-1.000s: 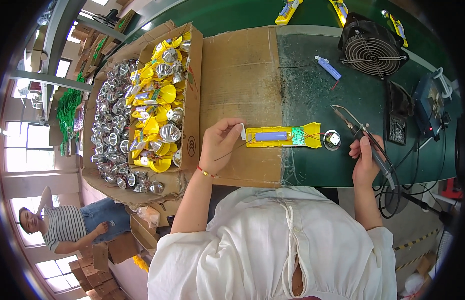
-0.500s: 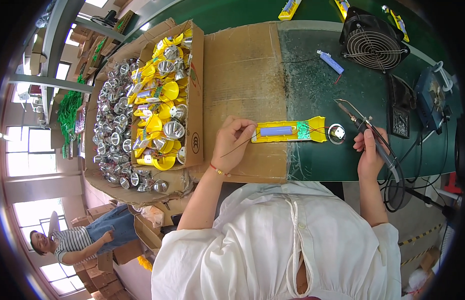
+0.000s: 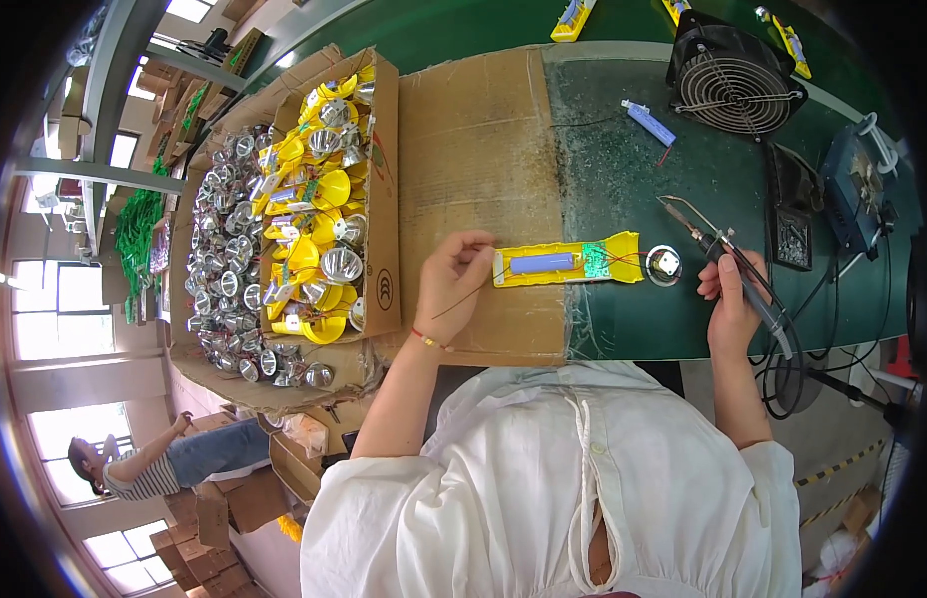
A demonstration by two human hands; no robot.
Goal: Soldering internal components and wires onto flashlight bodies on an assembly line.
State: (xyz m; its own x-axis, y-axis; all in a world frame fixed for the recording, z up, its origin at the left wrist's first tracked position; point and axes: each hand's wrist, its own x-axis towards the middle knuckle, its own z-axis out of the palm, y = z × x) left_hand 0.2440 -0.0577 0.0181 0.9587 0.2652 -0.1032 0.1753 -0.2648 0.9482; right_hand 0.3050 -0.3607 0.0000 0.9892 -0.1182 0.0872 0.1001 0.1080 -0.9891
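My left hand (image 3: pixel 451 284) is closed at the left end of a yellow flashlight housing (image 3: pixel 623 257), pinching a thin dark wire (image 3: pixel 461 302) that sticks out past the palm. Inside the open housing lie a blue cylindrical battery (image 3: pixel 543 263) and a small green circuit board (image 3: pixel 596 260). Red and dark wires lead from the board to a round silver reflector (image 3: pixel 664 266) with a white piece at its centre, just right of the housing. In my right hand (image 3: pixel 732 304) is a soldering iron (image 3: pixel 717 247), its bent tip pointing up and left, apart from the housing.
Left of the cardboard mat (image 3: pixel 473 149) stands a carton (image 3: pixel 386 199) of yellow housings, beside many silver reflectors (image 3: pixel 224 269). Farther right are a loose blue battery (image 3: pixel 648 124), a black fan (image 3: pixel 737 90), a black tray (image 3: pixel 790 239) and a blue soldering station (image 3: pixel 862 189). A person (image 3: pixel 174 468) stands behind at left.
The bench scene has shifted slightly left in the picture. Both hands keep their holds, and the iron's tip stays clear of the housing. The person behind has turned and raised an arm.
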